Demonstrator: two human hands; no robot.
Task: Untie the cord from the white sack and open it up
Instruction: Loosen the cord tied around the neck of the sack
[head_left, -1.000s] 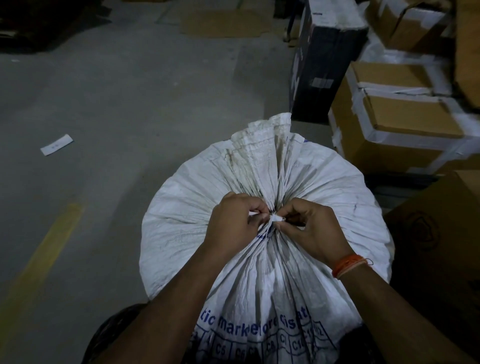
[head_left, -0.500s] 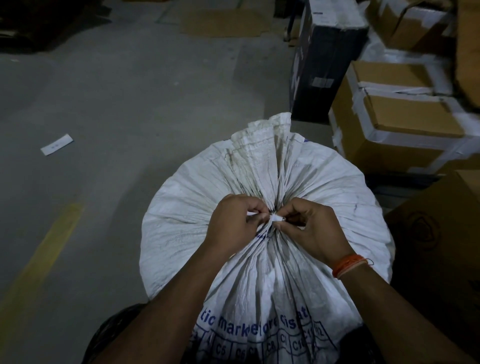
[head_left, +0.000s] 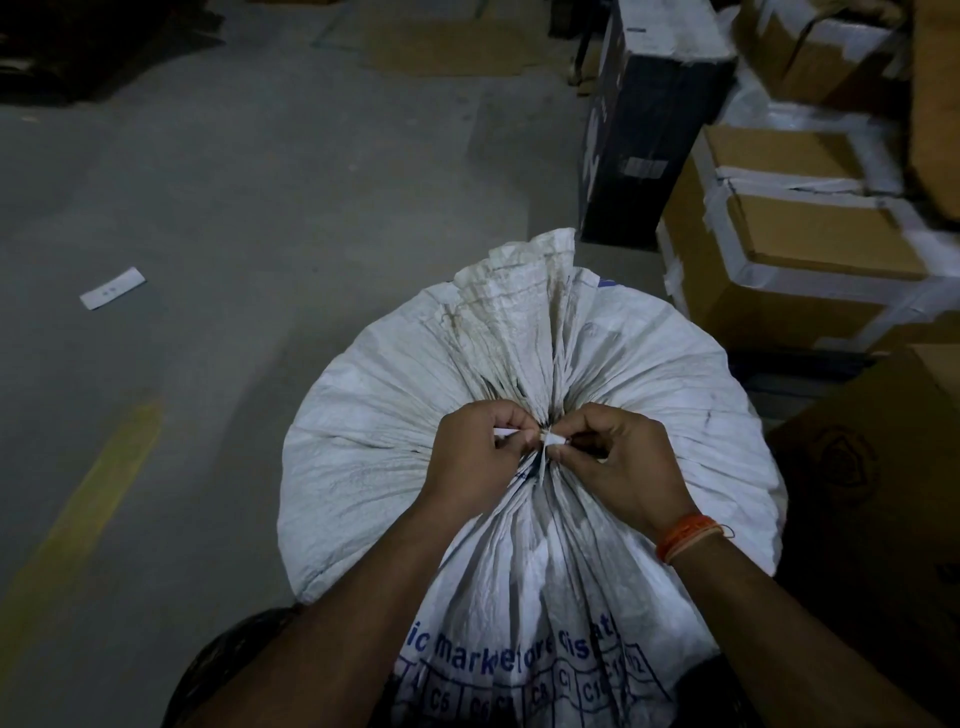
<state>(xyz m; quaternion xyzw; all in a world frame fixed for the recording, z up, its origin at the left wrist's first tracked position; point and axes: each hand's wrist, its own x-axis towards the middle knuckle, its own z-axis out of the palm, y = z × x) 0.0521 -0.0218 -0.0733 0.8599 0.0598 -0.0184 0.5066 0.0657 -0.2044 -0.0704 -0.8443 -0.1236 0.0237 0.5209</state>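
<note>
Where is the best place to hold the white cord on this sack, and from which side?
Take the cord by its loose ends at the gathered neck of the white sack, one from each side, as the left hand and right hand do.

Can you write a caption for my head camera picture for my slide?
Two bare hands, left hand and right hand, pinch the white cord tied around the gathered neck of a white woven sack.
</note>
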